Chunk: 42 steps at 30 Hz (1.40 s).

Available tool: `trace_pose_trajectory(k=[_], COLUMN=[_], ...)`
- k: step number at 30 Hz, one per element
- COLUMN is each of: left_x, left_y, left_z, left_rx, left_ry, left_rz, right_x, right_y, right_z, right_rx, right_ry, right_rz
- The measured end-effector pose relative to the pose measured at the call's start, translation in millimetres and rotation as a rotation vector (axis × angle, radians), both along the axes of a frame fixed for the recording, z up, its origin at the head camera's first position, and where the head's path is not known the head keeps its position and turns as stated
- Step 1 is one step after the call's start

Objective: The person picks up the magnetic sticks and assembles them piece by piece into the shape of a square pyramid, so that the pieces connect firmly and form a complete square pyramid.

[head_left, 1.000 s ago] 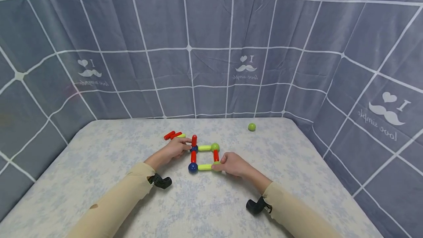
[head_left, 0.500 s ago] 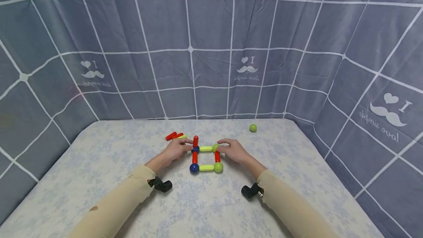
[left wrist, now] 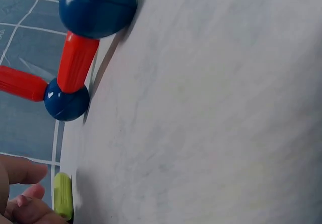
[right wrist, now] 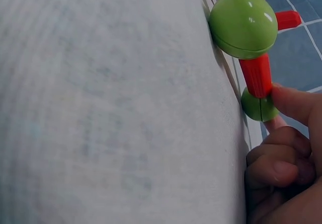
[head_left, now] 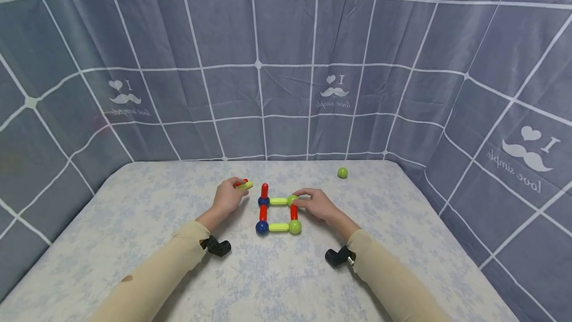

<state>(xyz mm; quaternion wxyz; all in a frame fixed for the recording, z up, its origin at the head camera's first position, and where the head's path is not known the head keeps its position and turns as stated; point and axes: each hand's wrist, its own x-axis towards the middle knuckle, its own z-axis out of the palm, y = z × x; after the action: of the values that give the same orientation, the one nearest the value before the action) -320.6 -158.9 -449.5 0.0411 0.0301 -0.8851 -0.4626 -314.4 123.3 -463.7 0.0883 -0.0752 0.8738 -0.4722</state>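
Observation:
A square of magnetic rods and balls lies on the table: two blue balls (head_left: 262, 227) on the left, two green balls (head_left: 295, 227) on the right, joined by red rods (left wrist: 78, 63) and yellow-green rods (head_left: 279, 227). One more red rod (head_left: 265, 191) stands up from the far blue ball (left wrist: 66, 100). My right hand (head_left: 318, 203) pinches the far green ball (right wrist: 260, 104) between thumb and index finger. My left hand (head_left: 228, 196) is at the loose rods behind, thumb and fingers apart, fingertips close to a yellow-green rod (left wrist: 63, 196). It covers most of the loose red rods (head_left: 242, 182).
A single green ball (head_left: 342, 172) sits near the back edge of the table (head_left: 178, 183), right of the square. A grey curtain (head_left: 286, 88) with white lines hangs behind and on both sides.
My left hand has left the far blue ball and moved back and left to the loose rods. My right hand has gone from the near green ball to the far one, gripping it.

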Motion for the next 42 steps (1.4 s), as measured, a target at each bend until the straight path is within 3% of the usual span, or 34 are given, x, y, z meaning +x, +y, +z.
trace_pose_trajectory(k=[10, 20, 31, 36, 42], left_x=[-12.2, -15.5, -17.1, -15.4, -13.6], left_y=[-5.5, -6.6, -4.7, -6.1, -12.9], left_z=[0.7, 5.9, 24.4, 28.8, 22.0], left_rx=[-0.131, -0.316, -0.59, -0.58, -0.434], left_ry=[-0.025, 0.015, -0.075, -0.114, -0.148], left_rz=[0.076, 0.05, -0.039, -0.05, -0.032], right_x=[-5.5, -5.7, -4.6, -4.2, -3.4], right_y=[-1.2, -0.9, -1.0, 0.6, 2.8], right_z=[-2.7, -1.3, 2.8, 2.4, 0.0], right_rx=[0.0, 0.001, -0.002, -0.004, -0.017], right_ry=[-0.009, -0.002, -0.021, -0.015, -0.023], right_rz=[0.02, 0.026, 0.028, 0.024, 0.027])
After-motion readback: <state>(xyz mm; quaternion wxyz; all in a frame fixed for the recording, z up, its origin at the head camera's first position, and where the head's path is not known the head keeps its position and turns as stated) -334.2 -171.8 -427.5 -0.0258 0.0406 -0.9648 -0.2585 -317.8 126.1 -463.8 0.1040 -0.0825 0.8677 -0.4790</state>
